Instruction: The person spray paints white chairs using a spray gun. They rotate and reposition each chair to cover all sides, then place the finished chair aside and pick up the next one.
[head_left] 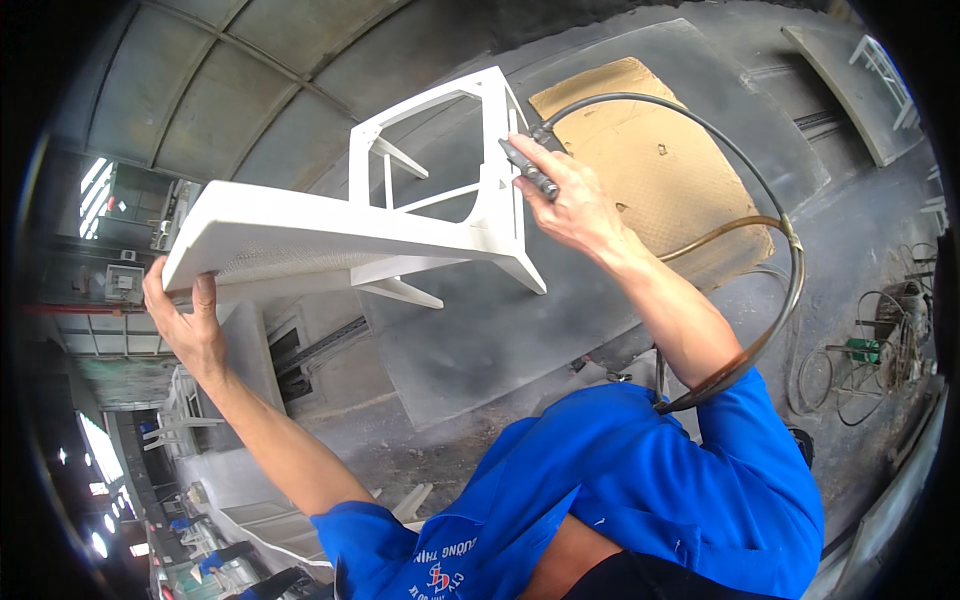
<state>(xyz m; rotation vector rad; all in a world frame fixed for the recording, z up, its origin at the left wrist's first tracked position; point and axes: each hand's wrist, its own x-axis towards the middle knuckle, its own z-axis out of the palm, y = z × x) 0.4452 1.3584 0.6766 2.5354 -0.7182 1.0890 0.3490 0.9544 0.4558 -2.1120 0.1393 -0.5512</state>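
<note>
Overhead, in the head view, the person holds up a white-painted wooden stool (330, 235), tipped on its side so that the flat seat panel points toward the left hand and the open leg frame toward the right hand.

Left hand (185, 320): the thumb lies pressed flat against the near face of the seat panel, at its lower edge, while the other fingers (155, 280) curl round the panel's end and vanish behind it. So the hand is clamped on the seat edge, thumb on one side, fingers on the other.

Right hand (570, 205): the fingers are wrapped together round a slim grey metal air tool (528, 170), whose tip sits against the upright leg of the stool's frame, just beyond the fingertips. From the back of the tool, just above the knuckles, a dark rubber hose (745, 180) arcs out, swings wide past the wrist and drops down beside the blue sleeve (740, 470) of the forearm.

Beyond the right fingers, behind the stool, lies a sheet of brown cardboard (650, 150) on a grey floor (480, 340). Far off to that side, coils of wire (880, 350) are visible near the rim.
</note>
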